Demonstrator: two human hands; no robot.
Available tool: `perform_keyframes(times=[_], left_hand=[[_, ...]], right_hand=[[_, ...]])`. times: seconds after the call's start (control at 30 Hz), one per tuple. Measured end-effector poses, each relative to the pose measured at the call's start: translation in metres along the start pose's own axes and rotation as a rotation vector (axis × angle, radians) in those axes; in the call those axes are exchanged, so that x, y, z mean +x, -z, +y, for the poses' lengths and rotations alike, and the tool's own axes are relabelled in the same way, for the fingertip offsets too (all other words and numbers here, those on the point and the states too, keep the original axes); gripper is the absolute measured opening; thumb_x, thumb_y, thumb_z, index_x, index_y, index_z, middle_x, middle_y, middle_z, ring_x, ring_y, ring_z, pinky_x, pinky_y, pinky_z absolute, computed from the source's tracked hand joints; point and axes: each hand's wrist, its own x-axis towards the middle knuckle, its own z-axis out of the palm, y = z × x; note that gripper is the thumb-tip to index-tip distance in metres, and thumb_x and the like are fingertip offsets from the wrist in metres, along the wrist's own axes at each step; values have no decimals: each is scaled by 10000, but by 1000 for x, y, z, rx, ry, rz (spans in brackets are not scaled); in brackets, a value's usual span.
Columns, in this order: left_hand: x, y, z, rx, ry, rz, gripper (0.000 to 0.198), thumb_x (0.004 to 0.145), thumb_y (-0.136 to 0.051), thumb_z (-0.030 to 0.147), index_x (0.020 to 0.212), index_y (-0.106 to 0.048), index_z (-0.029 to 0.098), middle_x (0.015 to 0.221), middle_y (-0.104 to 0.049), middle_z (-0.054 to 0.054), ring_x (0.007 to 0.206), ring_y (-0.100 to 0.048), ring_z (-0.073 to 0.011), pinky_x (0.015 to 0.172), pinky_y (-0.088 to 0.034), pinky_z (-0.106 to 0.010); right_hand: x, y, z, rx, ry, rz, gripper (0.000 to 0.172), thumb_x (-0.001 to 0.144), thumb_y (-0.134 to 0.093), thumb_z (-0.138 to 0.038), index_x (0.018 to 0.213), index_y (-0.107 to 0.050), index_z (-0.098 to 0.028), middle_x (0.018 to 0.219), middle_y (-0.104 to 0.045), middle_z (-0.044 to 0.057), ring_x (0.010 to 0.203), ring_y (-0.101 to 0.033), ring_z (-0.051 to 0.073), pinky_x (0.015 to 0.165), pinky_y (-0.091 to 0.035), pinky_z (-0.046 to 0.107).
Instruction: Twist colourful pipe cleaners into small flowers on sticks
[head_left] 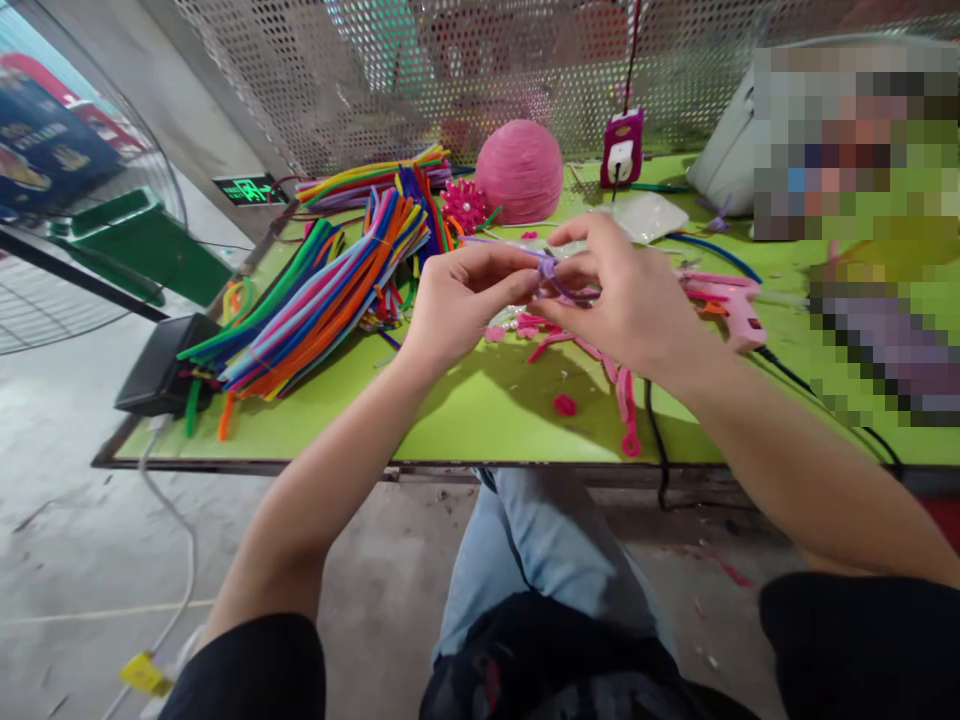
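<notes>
Above the green table [480, 410], my left hand [461, 300] and my right hand [622, 290] pinch a thin purple pipe cleaner [550, 270] between their fingertips, with a small coil of it at the middle. Both hands touch the same piece. Under them lie pink pipe cleaner pieces [600, 360] and small pink bits [564, 404]. A big bundle of coloured pipe cleaners [330, 290] lies to the left of my left hand.
A pink yarn ball [519, 170] and a spiky pink flower [463, 203] sit at the back. A pink glue gun [727, 300] lies right of my hands, its black cord [660, 450] hanging over the front edge. A black box [161, 365] stands at the left corner.
</notes>
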Motion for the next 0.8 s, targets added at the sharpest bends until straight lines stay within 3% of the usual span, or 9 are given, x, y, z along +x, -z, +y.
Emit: perform_keyframes(times=[0.1, 0.2, 0.33, 0.43, 0.5, 0.57, 0.7, 0.8], left_hand=[[3, 7, -4, -30, 44, 40, 112, 875, -969, 216, 915, -874, 257, 864, -832, 0, 778, -818, -163, 788, -733, -328], [9, 14, -6, -52, 92, 53, 131, 916, -941, 230, 1016, -871, 276, 990, -854, -13, 849, -834, -162, 813, -735, -314], [10, 17, 0, -72, 133, 50, 127, 891, -965, 204, 932, -857, 257, 963, -845, -7, 857, -837, -162, 822, -731, -316], [8, 14, 7, -66, 137, 24, 216, 830, -1038, 319, 882, -837, 258, 928, -829, 3, 847, -832, -174, 803, -731, -341], [6, 13, 10, -51, 119, 14, 282, 828, -1042, 429, 875, -822, 261, 903, -812, 7, 845, -831, -178, 791, -729, -346], [5, 11, 12, -37, 99, 13, 324, 851, -1019, 494, 868, -801, 255, 887, -795, 7, 845, -832, -175, 767, -720, -332], [4, 9, 15, -43, 97, 6, 367, 871, -998, 533, 865, -767, 249, 899, -797, 6, 841, -833, -170, 720, -704, -307], [2, 9, 18, -30, 125, -6, 367, 870, -999, 534, 908, -761, 257, 953, -821, 10, 910, -848, -182, 747, -713, -310]], right_hand=[[2, 14, -3, -178, 111, 8, 460, 934, -874, -281, 1352, -682, -264, 1196, -847, 123, 1244, -767, 410, 1142, -536, 596], [7, 30, 3, -231, 155, 19, 291, 939, -877, -270, 1199, -749, -296, 1113, -828, 127, 1339, -700, 431, 1198, -490, 623], [9, 43, 7, -156, 132, -77, 160, 960, -877, -291, 1103, -805, -293, 966, -795, 93, 1107, -744, 368, 1074, -552, 555], [6, 46, -1, 16, 73, -128, 234, 925, -927, -326, 1130, -824, -280, 915, -798, 49, 865, -730, 270, 842, -586, 436], [4, 48, -10, 215, 14, -194, 295, 915, -954, -384, 1148, -817, -265, 857, -788, 17, 715, -686, 194, 651, -532, 353], [2, 49, -17, 420, -29, -248, 370, 887, -993, -449, 1150, -813, -260, 826, -776, -10, 642, -652, 138, 562, -479, 300], [1, 43, -23, 676, -55, -195, 426, 772, -1081, -481, 1050, -839, -267, 880, -787, -19, 701, -693, 125, 637, -573, 289], [0, 31, -23, 728, -78, -173, 291, 886, -1008, -490, 976, -860, -256, 922, -803, 9, 747, -723, 146, 720, -646, 315]])
